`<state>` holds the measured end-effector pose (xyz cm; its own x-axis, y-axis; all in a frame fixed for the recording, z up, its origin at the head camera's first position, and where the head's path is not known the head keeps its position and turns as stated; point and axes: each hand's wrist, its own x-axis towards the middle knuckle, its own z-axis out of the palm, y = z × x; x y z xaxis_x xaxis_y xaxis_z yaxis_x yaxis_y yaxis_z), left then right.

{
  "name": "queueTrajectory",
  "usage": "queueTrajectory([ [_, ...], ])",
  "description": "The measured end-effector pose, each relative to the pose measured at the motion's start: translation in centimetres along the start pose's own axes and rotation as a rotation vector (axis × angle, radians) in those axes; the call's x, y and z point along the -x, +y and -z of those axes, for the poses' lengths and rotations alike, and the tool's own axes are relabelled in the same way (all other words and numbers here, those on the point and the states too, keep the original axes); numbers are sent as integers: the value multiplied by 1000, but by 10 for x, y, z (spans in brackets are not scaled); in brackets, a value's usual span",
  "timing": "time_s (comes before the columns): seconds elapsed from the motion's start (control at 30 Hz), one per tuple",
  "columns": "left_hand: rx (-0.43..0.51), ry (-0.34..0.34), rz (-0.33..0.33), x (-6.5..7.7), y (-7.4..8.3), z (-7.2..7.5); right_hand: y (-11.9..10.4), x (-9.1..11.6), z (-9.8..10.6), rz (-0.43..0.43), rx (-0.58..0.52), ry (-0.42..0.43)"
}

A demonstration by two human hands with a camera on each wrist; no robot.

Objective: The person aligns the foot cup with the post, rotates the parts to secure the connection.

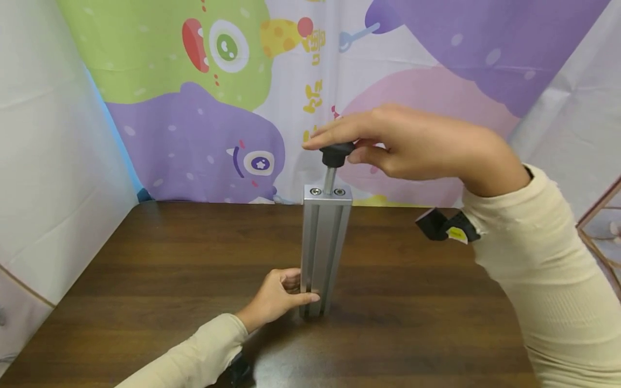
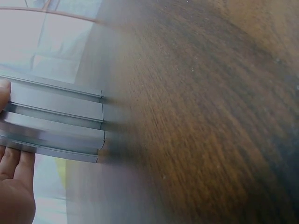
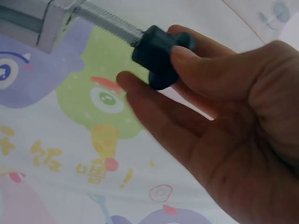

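Observation:
An aluminium profile (image 1: 326, 242) with grooved sides stands upright on the wooden table. Out of its top end, between two small bolts, rises a threaded rod (image 1: 330, 180) topped by a black lobed knob (image 1: 335, 156). My left hand (image 1: 273, 297) grips the profile near its foot, thumb on the near face; the left wrist view shows fingers below the profile (image 2: 60, 112). Up at the knob, my right hand (image 1: 417, 143) holds it, the thumb on one lobe and the other fingers stretched past it. The right wrist view shows the knob (image 3: 156, 56) against thumb and fingers.
The dark wooden table (image 1: 170, 280) spreads around the profile. Behind it hangs a cloth with cartoon figures (image 1: 204, 145), and pale sheets (image 1: 43, 134) flank both sides. A black wrist device (image 1: 448, 225) is strapped below the right sleeve.

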<state>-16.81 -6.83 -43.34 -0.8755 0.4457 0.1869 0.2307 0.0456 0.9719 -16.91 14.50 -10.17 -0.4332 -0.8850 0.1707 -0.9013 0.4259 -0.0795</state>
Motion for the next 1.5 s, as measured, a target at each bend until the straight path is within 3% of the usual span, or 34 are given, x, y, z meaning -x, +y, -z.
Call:
queueTrajectory([
  [0.2, -8, 3, 9, 0, 0, -1, -2, -5, 0, -57, 14, 49],
  [0.33, -1, -1, -1, -1, 0, 0, -11, -10, 2, -228, 51, 102],
  [0.47, 4, -4, -8, -2, 1, 0, -19, -17, -5, -413, 143, 228],
  [0.6, -7, -4, -5, -2, 1, 0, -22, -23, -19, -524, 229, 372],
  [0.7, -31, 1, -4, -2, 1, 0, -22, -25, -25, -580, 249, 417],
  [1.0, -45, 10, 3, -2, 2, -1, -25, -25, -26, -613, 252, 399],
  [1.17, -34, 0, -4, -3, 0, -1, -30, -19, -20, -632, 194, 296],
  [1.23, -28, -4, -7, -4, 1, -1, -28, -14, -15, -598, 137, 218],
  [1.3, -26, -5, -8, -4, 1, -1, -23, -8, -9, -504, 91, 135],
  [1.4, -25, -7, -7, -4, 1, -1, -11, 1, -4, -266, 31, 37],
  [1.5, -24, -9, -3, -4, 0, -1, 1, 6, -3, -58, 1, -4],
])
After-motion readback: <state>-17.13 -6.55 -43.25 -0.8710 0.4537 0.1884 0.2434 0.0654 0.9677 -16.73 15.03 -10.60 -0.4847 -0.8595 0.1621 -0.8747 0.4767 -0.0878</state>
